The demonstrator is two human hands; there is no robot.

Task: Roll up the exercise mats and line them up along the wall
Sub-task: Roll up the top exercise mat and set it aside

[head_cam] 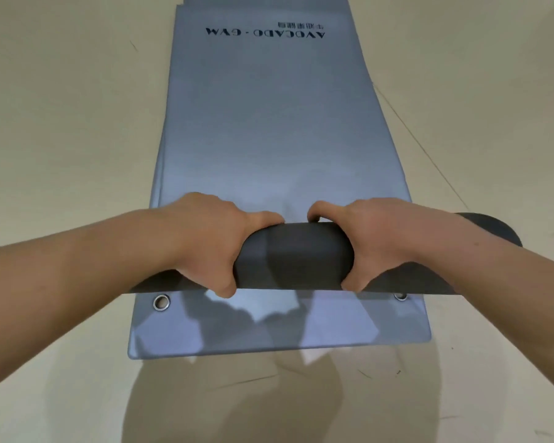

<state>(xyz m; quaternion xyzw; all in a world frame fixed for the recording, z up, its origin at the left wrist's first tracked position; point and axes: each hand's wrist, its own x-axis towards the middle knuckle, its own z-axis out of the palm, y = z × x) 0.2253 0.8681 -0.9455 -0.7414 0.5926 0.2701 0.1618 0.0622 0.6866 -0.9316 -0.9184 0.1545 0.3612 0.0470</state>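
left hand and right hand both curled tight round dark roll of top mat, thumbs on near side; roll sits across near end, rest flat running far; lower mat underneath, eyelet exposed near left; beige floor

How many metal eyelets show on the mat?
2. The left eyelet lies just below the roll; the right eyelet is half under it. More may be hidden.
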